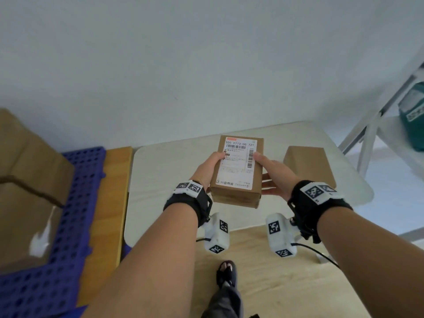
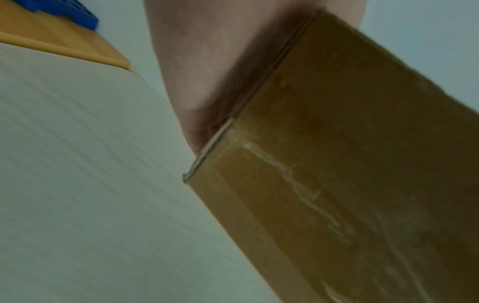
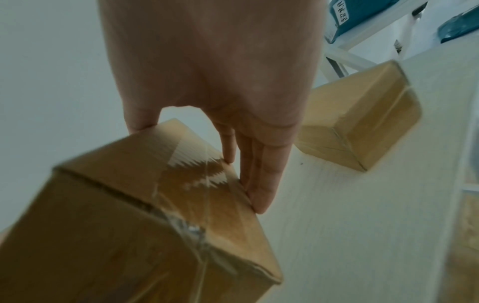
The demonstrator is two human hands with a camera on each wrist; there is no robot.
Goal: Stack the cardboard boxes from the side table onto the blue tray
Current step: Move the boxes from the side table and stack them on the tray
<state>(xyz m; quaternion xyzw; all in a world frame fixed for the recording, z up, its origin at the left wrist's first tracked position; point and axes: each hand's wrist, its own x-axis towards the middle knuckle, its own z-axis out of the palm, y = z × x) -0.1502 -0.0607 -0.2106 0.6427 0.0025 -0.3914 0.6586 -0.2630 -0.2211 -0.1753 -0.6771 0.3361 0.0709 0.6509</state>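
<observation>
A cardboard box with a white shipping label [image 1: 237, 171] is held a little above the white side table [image 1: 165, 191]. My left hand [image 1: 210, 166] grips its left side, thumb on the label. My right hand [image 1: 273, 174] grips the right side, thumb on top and fingers [image 3: 259, 184] straight along the taped side of the labelled box [image 3: 129, 225]. In the left wrist view my left hand's palm [image 2: 207, 61] lies flat against the labelled box [image 2: 350, 164]. A plain second box [image 1: 307, 166] stands on the table to the right. The blue tray [image 1: 75, 203] lies at the left.
A large cardboard box [image 1: 29, 180] sits on the blue tray. A wooden board [image 1: 107, 203] lies between tray and side table. A white shelf frame [image 1: 378, 125] with a teal parcel [image 1: 413, 111] stands at the right. My foot [image 1: 226, 271] is on the floor below.
</observation>
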